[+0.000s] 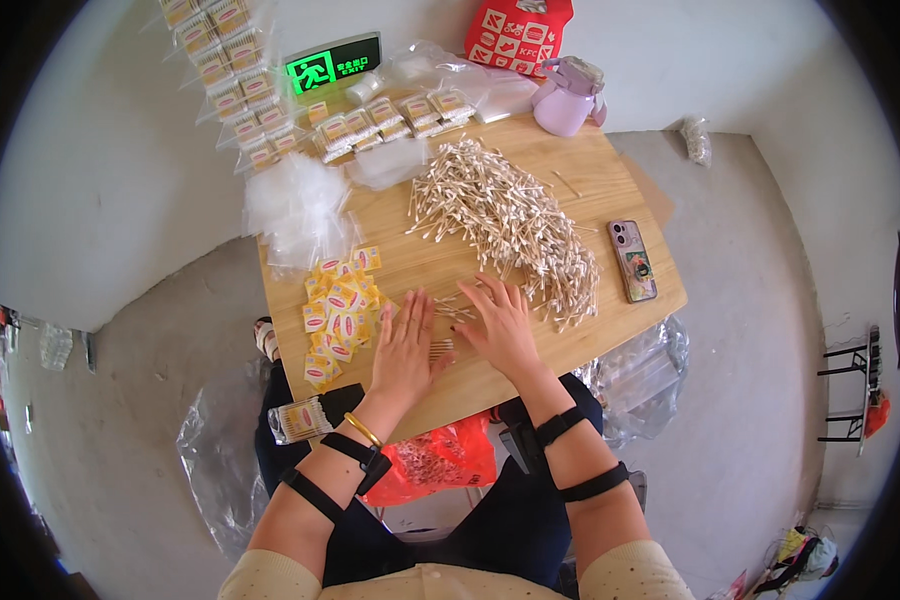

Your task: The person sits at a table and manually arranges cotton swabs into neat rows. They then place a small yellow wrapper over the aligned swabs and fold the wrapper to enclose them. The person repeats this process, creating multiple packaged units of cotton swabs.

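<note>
L hand [403,345] lies palm-down nr the table's front edge, fingers nearly together, thumb out to the R; small row of swabs [441,349] shows btwn its palm & thumb, sticks side by side, long axes approx L–R. R hand [497,325] is just beside, fingers spread & bent; can't tell if its tips pinch anything. A few loose swabs [451,306] lie btwn the hands, pointing mixed ways. Big swab pile [505,220] beyond, sticks every which way, pile's long axis running far-L to near-R. Containers: clear flat bags [295,205] heaped at table's L; filled packets [382,117] w/ swabs & yellow cards along the back; one more swab packet [301,421] nr the L forearm; red plastic bag [435,460] below table edge w/ pale bits inside, prob. swabs; lilac jug [568,98] at back R, contents hidden. Yellow cards [340,315] pile L of L hand.
</note>
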A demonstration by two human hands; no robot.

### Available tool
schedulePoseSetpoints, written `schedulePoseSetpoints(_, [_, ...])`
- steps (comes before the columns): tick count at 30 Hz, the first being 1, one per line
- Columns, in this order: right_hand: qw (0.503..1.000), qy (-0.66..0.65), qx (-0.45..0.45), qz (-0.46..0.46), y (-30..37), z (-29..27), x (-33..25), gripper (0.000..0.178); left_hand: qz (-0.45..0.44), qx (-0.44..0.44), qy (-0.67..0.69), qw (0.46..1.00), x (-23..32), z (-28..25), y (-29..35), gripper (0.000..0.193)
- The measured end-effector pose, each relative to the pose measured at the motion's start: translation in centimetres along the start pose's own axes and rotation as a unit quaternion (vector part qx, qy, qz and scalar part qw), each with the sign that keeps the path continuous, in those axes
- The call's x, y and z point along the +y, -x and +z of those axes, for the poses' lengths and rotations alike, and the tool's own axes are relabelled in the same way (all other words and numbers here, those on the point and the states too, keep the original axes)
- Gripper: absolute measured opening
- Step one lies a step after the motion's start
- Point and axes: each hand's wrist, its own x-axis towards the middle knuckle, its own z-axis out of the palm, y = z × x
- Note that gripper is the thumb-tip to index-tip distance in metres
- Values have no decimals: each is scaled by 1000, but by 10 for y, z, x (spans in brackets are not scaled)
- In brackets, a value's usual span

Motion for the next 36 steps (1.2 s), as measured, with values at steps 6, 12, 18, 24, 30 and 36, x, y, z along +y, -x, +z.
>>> schedulePoseSetpoints(6, [997,-69,28,30,-8,7,21,21,14,-22,56,998,-4,-11,1,89])
schedulePoseSetpoints(12, [996,-59,43,47,0,2,30,9,29,-37,59,997,-12,-17,2,85])
schedulePoseSetpoints(18, [995,-4,77,69,5,-2,39,6,35,-32,46,998,-14,-20,9,85])
schedulePoseSetpoints(24, [995,-1,87,37,-10,22,20,6,31,-41,12,999,-2,-17,19,86])
schedulePoseSetpoints(30, [991,-100,86,6,-9,29,-5,11,15,-30,27,999,2,-20,28,91])
schedulePoseSetpoints(36, [992,-43,64,97,38,-7,9,18,45,-43,26,998,-5,-23,6,91])
